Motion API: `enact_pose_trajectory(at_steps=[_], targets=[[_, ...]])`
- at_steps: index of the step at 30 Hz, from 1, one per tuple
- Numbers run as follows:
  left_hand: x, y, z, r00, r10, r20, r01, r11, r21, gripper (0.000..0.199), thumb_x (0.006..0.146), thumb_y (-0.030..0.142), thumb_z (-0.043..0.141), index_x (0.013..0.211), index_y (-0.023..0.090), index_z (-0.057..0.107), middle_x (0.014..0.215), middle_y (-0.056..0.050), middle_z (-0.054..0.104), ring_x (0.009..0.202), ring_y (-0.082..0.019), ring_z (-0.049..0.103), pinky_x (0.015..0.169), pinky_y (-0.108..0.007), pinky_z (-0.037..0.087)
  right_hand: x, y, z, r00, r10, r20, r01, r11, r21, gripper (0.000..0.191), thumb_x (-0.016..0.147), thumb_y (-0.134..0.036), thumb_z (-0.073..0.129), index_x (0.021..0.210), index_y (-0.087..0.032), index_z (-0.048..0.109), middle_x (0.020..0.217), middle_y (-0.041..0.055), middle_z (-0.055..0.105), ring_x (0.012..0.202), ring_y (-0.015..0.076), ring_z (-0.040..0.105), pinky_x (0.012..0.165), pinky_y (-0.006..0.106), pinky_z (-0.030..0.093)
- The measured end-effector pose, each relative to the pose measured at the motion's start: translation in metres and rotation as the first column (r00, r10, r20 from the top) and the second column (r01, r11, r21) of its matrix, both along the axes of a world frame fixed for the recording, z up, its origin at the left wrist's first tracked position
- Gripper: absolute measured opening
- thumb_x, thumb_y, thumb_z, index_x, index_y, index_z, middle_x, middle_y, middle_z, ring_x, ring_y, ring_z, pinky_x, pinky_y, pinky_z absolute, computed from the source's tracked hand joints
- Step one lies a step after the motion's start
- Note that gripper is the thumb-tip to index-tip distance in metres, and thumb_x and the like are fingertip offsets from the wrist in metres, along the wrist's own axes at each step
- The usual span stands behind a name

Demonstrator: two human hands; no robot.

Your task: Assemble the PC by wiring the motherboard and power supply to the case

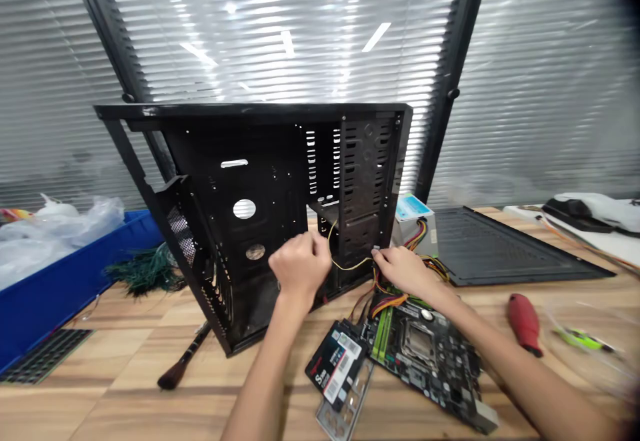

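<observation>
An open black computer case (pixel 270 113) stands on the wooden table. My left hand (pixel 301 261) is closed in a fist in front of its opening, with a thin yellow cable (pixel 350 267) running from it toward the right. By the case's lower right edge, my right hand (pixel 400 269) pinches a small connector (pixel 376 249) at the other end of that cable. Below my hands lie a motherboard (pixel 425 354), bundled coloured wires (pixel 389 303), a labelled black drive (pixel 336 365) and a metal plate (pixel 345 417) partly under the drive.
A white-and-blue box (pixel 414 209) and a black side panel (pixel 510 247) lie behind my right arm. A red screwdriver (pixel 524 324) is at the right. On the left are a brush (pixel 183 364), green wires (pixel 145 271) and a blue bin (pixel 60 294) with plastic bags.
</observation>
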State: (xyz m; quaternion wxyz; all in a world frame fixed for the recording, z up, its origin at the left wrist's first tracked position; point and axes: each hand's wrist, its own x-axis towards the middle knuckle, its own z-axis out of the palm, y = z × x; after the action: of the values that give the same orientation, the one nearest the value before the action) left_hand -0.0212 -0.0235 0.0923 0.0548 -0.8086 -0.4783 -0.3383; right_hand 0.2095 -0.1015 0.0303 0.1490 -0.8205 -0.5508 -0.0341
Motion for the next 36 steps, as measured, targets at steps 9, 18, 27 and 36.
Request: enact_pose_trajectory(at_steps=[9, 18, 27, 36], targets=[[-0.01, 0.034, -0.011, 0.972, 0.062, -0.226, -0.149, 0.908, -0.392, 0.066, 0.085, 0.061, 0.068, 0.13, 0.012, 0.066, 0.138, -0.023, 0.066, 0.129, -0.046, 0.059, 0.096, -0.055, 0.052, -0.005, -0.001, 0.004, 0.999, -0.032, 0.016, 0.033, 0.999, -0.028, 0.062, 0.111, -0.043, 0.03, 0.098, -0.012, 0.081, 0.101, 0.0208, 0.077, 0.094, 0.0304, 0.076, 0.082, 0.034, 0.051], [-0.015, 0.039, 0.001, 0.974, -0.003, -0.225, -0.116, 0.852, -0.511, 0.068, 0.077, 0.051, 0.074, 0.136, 0.02, 0.063, 0.138, -0.018, 0.068, 0.123, -0.042, 0.067, 0.094, -0.046, 0.054, -0.013, -0.004, 0.013, 1.0, -0.007, 0.009, 0.007, 0.999, -0.037, 0.064, 0.111, -0.043, 0.026, 0.1, -0.013, 0.081, 0.105, 0.0192, 0.078, 0.099, 0.0294, 0.076, 0.088, 0.034, 0.053], [-0.039, -0.015, 0.026, 0.992, -0.089, -0.091, 0.053, 0.938, -0.343, 0.058, 0.083, 0.053, 0.067, 0.136, 0.03, 0.063, 0.138, -0.007, 0.07, 0.123, -0.035, 0.068, 0.097, -0.043, 0.053, -0.017, -0.007, 0.018, 0.999, -0.038, -0.007, 0.038, 0.999, -0.006, 0.06, 0.11, -0.042, 0.03, 0.103, -0.011, 0.081, 0.105, 0.02, 0.078, 0.102, 0.0307, 0.076, 0.091, 0.036, 0.054], [-0.074, -0.059, 0.016, 0.993, -0.079, 0.087, 0.107, 0.915, -0.39, 0.055, 0.08, 0.053, 0.073, 0.131, 0.032, 0.067, 0.13, -0.005, 0.075, 0.121, -0.03, 0.069, 0.099, -0.041, 0.053, -0.015, -0.009, 0.021, 0.999, -0.036, -0.024, 0.035, 0.999, -0.039, 0.062, 0.111, -0.043, 0.028, 0.105, -0.01, 0.081, 0.108, 0.0214, 0.077, 0.106, 0.0314, 0.075, 0.095, 0.037, 0.053]])
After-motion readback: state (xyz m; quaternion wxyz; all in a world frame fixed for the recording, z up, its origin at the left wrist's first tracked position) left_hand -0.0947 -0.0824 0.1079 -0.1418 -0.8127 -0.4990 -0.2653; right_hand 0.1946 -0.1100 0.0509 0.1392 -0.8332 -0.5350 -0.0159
